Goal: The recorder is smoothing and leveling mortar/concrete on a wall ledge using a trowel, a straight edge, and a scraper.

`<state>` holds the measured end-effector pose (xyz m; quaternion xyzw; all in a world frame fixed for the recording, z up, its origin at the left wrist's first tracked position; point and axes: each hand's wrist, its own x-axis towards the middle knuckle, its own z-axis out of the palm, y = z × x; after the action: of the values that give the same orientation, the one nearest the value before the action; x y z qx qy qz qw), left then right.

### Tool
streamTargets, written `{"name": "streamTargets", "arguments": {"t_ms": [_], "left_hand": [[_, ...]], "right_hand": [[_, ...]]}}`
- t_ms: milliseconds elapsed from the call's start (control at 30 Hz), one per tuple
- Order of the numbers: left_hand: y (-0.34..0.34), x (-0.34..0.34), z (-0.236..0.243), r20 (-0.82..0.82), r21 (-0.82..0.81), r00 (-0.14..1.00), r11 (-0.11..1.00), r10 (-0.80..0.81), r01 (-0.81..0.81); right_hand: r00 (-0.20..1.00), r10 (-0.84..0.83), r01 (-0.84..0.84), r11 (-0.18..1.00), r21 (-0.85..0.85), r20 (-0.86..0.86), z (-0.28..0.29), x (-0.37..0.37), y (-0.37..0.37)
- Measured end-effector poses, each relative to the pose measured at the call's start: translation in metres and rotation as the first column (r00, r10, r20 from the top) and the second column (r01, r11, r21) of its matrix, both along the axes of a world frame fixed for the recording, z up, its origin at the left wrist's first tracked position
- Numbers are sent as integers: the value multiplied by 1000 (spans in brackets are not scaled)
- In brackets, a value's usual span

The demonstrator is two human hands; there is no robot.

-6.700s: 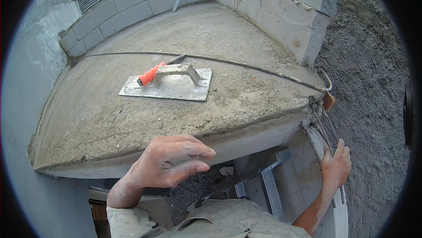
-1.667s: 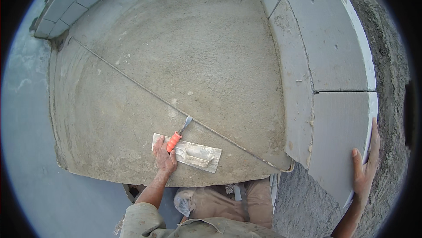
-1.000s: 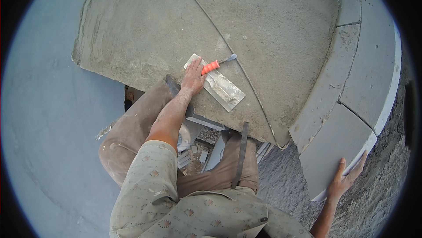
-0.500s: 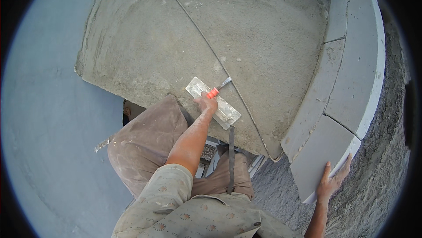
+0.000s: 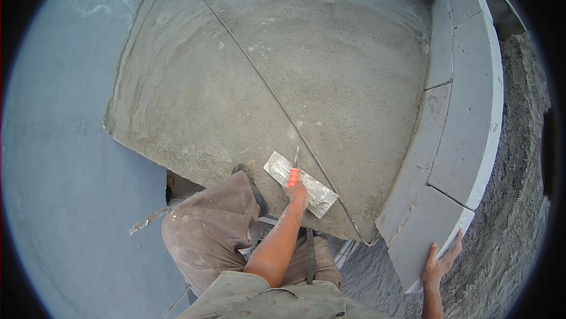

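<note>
My left hand [image 5: 296,192] is closed around the red handle of a tool [image 5: 293,176] whose metal shank points away from me; its exact kind is unclear. Below that hand, a flat rectangular plastering trowel [image 5: 321,196], smeared with pale mortar, lies on the concrete slab [image 5: 265,95]. The hand covers part of the trowel's near edge. My right hand [image 5: 439,263] rests on the outer edge of a grey block [image 5: 427,227], the nearest in a row, with its fingers stretched along the white side and the thumb on top.
A long thin metal rod [image 5: 259,72] crosses the slab diagonally, its hooked end near the blocks. More grey blocks [image 5: 466,112] line the right edge. Rough dark ground [image 5: 501,213] lies beyond them. A smooth blue-grey surface [image 5: 65,160] lies left, with a drop at the slab's edge.
The view has shifted, so the scene sits lower. The red-handled tool has turned from slanting right to pointing nearly straight away from me. My right hand remains on the block.
</note>
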<state>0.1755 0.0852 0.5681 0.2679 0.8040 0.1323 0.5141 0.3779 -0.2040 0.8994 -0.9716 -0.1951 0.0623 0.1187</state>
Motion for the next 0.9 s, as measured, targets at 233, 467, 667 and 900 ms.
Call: {"name": "streamTargets", "arguments": {"t_ms": [233,467,667,900], "left_hand": [[91,21,113,360,-65,932,998,31,-8],[216,45,242,507,-10,836,968,-211,250],[269,48,355,560,-74,808,960,-185,271],[303,76,414,547,-273,825,902,-141,335]], "right_hand": [[995,-71,66,995,-72,-65,7,6,5],[958,-214,182,969,-168,-192,17,6,4],[914,-338,253,907,-337,-226,18,2,12],[785,-504,277,806,-524,-361,66,19,65]]}}
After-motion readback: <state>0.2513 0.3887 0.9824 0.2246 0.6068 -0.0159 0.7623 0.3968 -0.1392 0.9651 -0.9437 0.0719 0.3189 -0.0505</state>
